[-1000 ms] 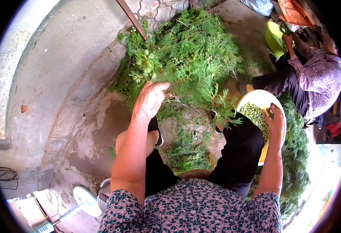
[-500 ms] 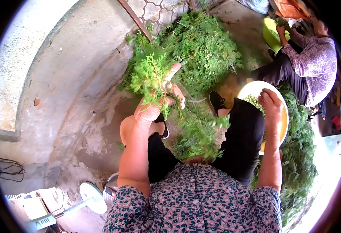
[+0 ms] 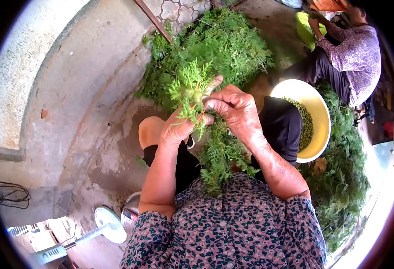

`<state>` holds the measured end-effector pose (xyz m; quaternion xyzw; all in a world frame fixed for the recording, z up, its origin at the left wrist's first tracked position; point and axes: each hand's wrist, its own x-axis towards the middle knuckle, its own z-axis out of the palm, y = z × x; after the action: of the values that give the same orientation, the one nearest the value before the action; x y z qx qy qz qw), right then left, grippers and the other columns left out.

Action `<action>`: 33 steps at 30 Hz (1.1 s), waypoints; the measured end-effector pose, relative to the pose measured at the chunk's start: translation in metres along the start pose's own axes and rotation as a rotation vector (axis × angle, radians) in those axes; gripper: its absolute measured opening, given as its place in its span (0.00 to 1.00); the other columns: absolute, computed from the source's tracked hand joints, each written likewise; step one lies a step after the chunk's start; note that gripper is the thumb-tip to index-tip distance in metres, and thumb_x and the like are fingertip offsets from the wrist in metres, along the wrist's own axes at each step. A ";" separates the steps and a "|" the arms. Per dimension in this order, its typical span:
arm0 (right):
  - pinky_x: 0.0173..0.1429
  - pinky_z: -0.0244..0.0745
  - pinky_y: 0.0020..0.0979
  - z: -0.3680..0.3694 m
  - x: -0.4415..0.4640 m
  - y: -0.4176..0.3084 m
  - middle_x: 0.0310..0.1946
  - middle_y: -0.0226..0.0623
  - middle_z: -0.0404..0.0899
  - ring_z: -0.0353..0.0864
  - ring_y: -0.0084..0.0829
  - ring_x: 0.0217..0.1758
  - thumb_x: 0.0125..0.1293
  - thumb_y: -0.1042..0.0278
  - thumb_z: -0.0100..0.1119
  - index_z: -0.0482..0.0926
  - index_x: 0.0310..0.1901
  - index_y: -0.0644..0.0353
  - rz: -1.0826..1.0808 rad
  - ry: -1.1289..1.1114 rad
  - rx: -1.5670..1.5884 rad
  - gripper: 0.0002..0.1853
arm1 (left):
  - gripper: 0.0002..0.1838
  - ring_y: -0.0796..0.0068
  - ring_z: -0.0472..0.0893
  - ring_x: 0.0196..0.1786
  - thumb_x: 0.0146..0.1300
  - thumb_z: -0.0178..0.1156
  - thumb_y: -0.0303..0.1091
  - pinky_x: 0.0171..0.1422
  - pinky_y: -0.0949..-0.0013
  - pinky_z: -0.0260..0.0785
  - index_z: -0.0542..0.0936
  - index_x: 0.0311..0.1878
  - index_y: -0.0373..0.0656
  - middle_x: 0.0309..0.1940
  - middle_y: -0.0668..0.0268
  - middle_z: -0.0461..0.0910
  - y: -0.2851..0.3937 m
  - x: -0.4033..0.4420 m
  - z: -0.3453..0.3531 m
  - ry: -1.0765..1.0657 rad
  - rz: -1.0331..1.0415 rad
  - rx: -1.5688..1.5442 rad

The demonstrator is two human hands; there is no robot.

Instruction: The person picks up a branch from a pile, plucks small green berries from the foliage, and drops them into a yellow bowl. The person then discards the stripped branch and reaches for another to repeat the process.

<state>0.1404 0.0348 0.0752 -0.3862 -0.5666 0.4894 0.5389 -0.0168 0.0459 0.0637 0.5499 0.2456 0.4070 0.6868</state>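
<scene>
My left hand (image 3: 179, 128) is closed around a leafy evergreen sprig (image 3: 189, 88), held up in front of my knees. Its feathery tips rise above the fingers, and a longer leafy part (image 3: 219, 154) hangs toward my lap. My right hand (image 3: 239, 115) meets the left one, with thumb and fingers pinched at the sprig's stem; what lies right between the fingertips is hidden. To the right of my knee stands a yellow basin (image 3: 324, 119), holding many small green seed cones (image 3: 305, 127).
A big heap of cut evergreen branches (image 3: 233, 49) lies ahead, and more branches (image 3: 340, 193) lie at the right. Another person (image 3: 356, 58) sits at the upper right with a lime-green basin (image 3: 304, 31). A white fan (image 3: 110, 224) stands lower left, near the concrete wall (image 3: 89, 67).
My right hand has left the yellow basin and come over to the sprig in my left hand. The left hand and sprig have shifted slightly to the right.
</scene>
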 end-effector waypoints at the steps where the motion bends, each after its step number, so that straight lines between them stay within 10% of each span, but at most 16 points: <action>1: 0.39 0.69 0.24 -0.001 -0.002 0.002 0.27 0.30 0.76 0.71 0.21 0.33 0.52 0.69 0.66 0.82 0.35 0.62 -0.009 0.026 -0.025 0.09 | 0.48 0.80 0.65 0.56 0.45 0.68 0.52 0.45 0.78 0.65 0.57 0.65 0.38 0.68 0.62 0.52 -0.002 0.002 0.003 0.005 0.009 0.045; 3: 0.37 0.69 0.23 -0.004 -0.004 0.004 0.24 0.29 0.76 0.71 0.20 0.30 0.53 0.69 0.64 0.82 0.35 0.62 -0.033 0.061 -0.026 0.09 | 0.47 0.75 0.71 0.52 0.47 0.67 0.50 0.45 0.74 0.67 0.55 0.66 0.39 0.68 0.61 0.52 0.004 0.002 0.008 -0.016 0.000 0.177; 5: 0.21 0.68 0.21 -0.016 -0.002 0.004 0.24 0.30 0.76 0.71 0.18 0.20 0.57 0.73 0.61 0.81 0.34 0.62 0.291 0.240 0.226 0.04 | 0.39 0.64 0.78 0.39 0.42 0.54 0.23 0.48 0.64 0.69 0.61 0.64 0.39 0.65 0.57 0.59 0.009 0.002 0.023 0.064 -0.006 -0.137; 9: 0.27 0.69 0.21 -0.076 -0.008 0.008 0.23 0.28 0.76 0.72 0.19 0.22 0.59 0.77 0.56 0.80 0.38 0.61 0.176 0.444 0.013 0.07 | 0.30 0.63 0.77 0.33 0.47 0.49 0.22 0.41 0.64 0.68 0.69 0.59 0.44 0.60 0.54 0.64 0.007 0.004 0.022 0.237 -0.124 0.027; 15: 0.49 0.73 0.29 -0.215 -0.066 0.029 0.43 0.46 0.77 0.77 0.36 0.46 0.54 0.74 0.59 0.74 0.50 0.61 0.008 0.756 -1.191 0.20 | 0.25 0.69 0.75 0.36 0.46 0.48 0.20 0.43 0.69 0.67 0.72 0.52 0.37 0.55 0.56 0.68 -0.029 0.011 0.006 0.287 0.101 0.251; 16: 0.50 0.73 0.30 -0.219 -0.075 0.024 0.47 0.45 0.75 0.76 0.35 0.49 0.54 0.74 0.59 0.73 0.52 0.63 0.110 0.763 -1.039 0.21 | 0.23 0.72 0.75 0.37 0.47 0.47 0.19 0.44 0.70 0.67 0.72 0.50 0.34 0.55 0.57 0.69 -0.028 0.014 0.014 0.397 -0.043 -0.187; 23: 0.55 0.72 0.34 -0.122 -0.078 0.030 0.47 0.48 0.75 0.76 0.37 0.49 0.51 0.66 0.68 0.67 0.57 0.65 0.363 0.259 -0.045 0.32 | 0.23 0.71 0.77 0.38 0.51 0.45 0.18 0.44 0.68 0.70 0.71 0.53 0.33 0.49 0.61 0.74 -0.047 0.018 0.017 0.451 -0.198 -0.248; 26: 0.40 0.72 0.27 -0.105 -0.081 0.055 0.35 0.38 0.78 0.75 0.26 0.34 0.47 0.65 0.71 0.71 0.52 0.66 0.665 0.126 0.100 0.30 | 0.19 0.70 0.77 0.38 0.54 0.47 0.20 0.44 0.67 0.71 0.72 0.52 0.35 0.44 0.62 0.76 -0.046 0.016 0.023 0.463 -0.182 -0.283; 33: 0.41 0.71 0.23 -0.065 -0.079 0.047 0.36 0.27 0.80 0.73 0.17 0.37 0.53 0.74 0.66 0.75 0.46 0.63 0.511 0.137 0.356 0.17 | 0.15 0.79 0.76 0.33 0.58 0.52 0.25 0.31 0.77 0.68 0.73 0.50 0.38 0.30 0.63 0.78 -0.064 0.007 0.021 0.455 -0.122 -0.189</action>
<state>0.2099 -0.0219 0.0075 -0.4477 -0.3192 0.6733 0.4943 0.0218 0.0358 0.0086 0.3615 0.3874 0.4994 0.6854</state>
